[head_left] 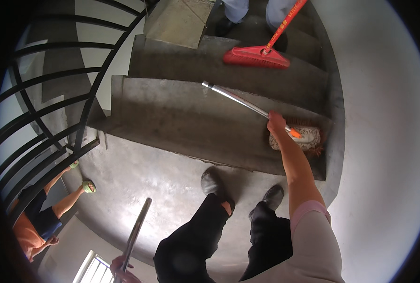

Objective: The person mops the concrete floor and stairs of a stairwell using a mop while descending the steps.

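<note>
My right hand (277, 123) grips a silver pole (236, 100) just above the orange connector (295, 133) of a worn scrub brush (309, 141), which sits on a concrete step (181, 106) against the right wall. At the lower edge, my left hand (122, 268) grips a separate metal tube (139, 219), held upward over the landing.
A red broom (254, 59) rests on a higher step, near another person's legs (233, 9). Black railing (101, 69) lines the left, with a seated person (33, 231) in green slippers beside it. A white curved wall (379, 141) bounds the right; the landing (125, 160) surrounds my shoes.
</note>
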`<state>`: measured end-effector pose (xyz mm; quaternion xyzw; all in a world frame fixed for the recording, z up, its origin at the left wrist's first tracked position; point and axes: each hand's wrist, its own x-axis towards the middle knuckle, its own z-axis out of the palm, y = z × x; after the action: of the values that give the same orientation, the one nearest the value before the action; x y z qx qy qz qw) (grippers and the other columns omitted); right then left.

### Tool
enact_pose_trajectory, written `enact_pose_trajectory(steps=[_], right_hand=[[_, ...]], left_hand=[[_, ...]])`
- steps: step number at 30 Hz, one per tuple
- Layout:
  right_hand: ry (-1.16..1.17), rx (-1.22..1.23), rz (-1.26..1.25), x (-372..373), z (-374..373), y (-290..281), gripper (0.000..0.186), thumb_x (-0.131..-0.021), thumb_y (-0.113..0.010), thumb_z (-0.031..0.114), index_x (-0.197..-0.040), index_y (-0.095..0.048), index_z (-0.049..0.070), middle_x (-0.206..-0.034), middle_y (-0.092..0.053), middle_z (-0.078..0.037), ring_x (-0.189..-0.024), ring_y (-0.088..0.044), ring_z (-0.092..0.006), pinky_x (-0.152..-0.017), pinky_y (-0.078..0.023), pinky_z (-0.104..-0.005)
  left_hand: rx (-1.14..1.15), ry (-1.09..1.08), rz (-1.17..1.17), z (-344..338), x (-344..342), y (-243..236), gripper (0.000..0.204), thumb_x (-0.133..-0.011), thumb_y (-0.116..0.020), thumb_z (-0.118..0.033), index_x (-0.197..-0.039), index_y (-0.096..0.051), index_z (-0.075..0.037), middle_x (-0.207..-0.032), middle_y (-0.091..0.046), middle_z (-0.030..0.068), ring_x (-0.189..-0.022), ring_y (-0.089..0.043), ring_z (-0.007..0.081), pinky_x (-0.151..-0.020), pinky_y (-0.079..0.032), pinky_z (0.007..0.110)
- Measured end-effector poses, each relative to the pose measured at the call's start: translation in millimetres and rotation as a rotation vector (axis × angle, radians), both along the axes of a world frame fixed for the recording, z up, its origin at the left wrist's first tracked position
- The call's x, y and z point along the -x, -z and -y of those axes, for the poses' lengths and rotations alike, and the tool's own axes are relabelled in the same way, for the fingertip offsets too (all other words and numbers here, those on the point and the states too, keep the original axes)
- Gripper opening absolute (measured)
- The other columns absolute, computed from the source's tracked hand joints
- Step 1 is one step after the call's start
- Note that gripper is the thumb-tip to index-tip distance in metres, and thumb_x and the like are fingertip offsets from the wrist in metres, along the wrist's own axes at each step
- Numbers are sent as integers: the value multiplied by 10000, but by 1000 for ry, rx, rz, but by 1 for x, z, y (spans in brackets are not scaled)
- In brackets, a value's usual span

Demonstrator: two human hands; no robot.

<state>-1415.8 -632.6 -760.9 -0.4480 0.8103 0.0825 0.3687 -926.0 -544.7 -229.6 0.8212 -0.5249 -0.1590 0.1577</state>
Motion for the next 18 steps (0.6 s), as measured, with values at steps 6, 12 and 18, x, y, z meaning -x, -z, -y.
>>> enact_pose_trajectory(steps=[6, 12, 18], right_hand=[[307, 433, 342, 32, -37, -163, 141, -793, -503, 42, -924, -542, 77, -909, -610, -144, -889, -593, -326, -681, -449, -416], [1, 649, 496, 23, -39, -369, 151, -707, -542, -17, -797, -571, 100, -757, -611, -130, -772, -587, -331, -634, -456, -375], [-396, 544, 549, -26, -78, -547, 157, -662, -571, 20, -775, -574, 130, -689, -600, -110, -717, -587, -342, -624, -461, -426]], left_hand=[[60, -163, -356, -10, 20, -44, 280, -937, -382, -272, -909, -516, -28, -981, -575, 124, -768, -520, 162, -641, -439, 288], [34, -2, -417, -24, 47, -127, 151, -927, -432, -127, -958, -529, -15, -1079, -568, 169, -728, -580, 179, -629, -507, 311], [96, -25, -579, -43, 60, -229, 124, -917, -480, -132, -958, -537, -30, -1104, -567, 158, -732, -614, 177, -676, -521, 311]])
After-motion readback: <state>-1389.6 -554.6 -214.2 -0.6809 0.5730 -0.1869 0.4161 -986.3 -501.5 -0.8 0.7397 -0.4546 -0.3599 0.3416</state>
